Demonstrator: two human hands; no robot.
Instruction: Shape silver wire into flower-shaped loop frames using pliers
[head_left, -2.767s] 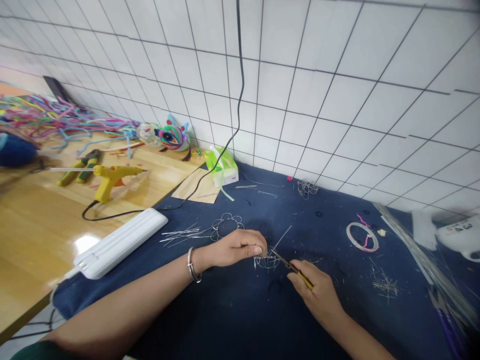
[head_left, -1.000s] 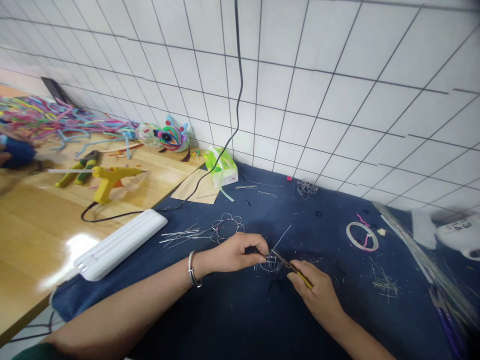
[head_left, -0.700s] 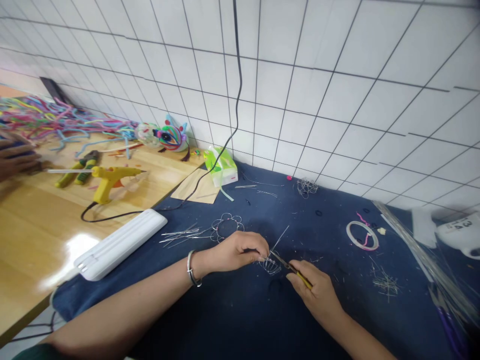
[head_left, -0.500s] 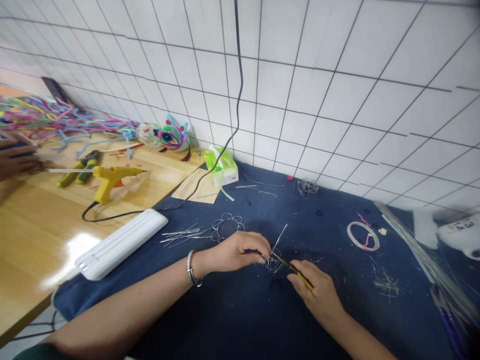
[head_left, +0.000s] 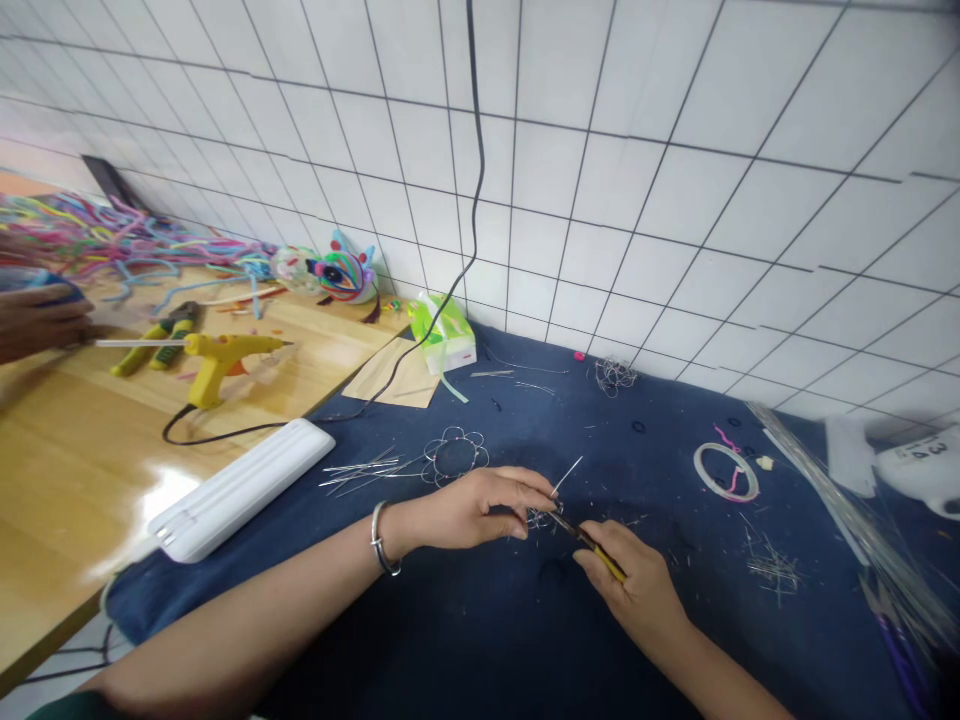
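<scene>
My right hand (head_left: 634,578) is closed around yellow-handled pliers (head_left: 604,560), their dark jaws pointing up and left. At the jaws stands a straight silver wire (head_left: 568,476), slanting up to the right. My left hand (head_left: 499,503), with a silver bracelet (head_left: 382,540) on its wrist, reaches over the jaws. Its fingers are stretched toward the wire and its thumb is apart from them. Beneath the fingertips lies a bent, looped wire piece (head_left: 538,519), partly hidden. A flower-shaped wire ring (head_left: 455,457) rests on the dark blue cloth (head_left: 420,640) behind my left hand.
Loose wires (head_left: 367,468) and a white power bank-like bar (head_left: 244,490) lie left. A glue gun (head_left: 217,362), pliers (head_left: 161,335) and another person's hand (head_left: 41,315) are farther left. Right are a white ring (head_left: 726,472), wire scraps (head_left: 774,568) and long wires (head_left: 847,505).
My left hand's fingers have stretched rightward over the plier jaws, and its thumb has parted from them. The upright wire has shifted slightly right and down. My right hand stays almost still.
</scene>
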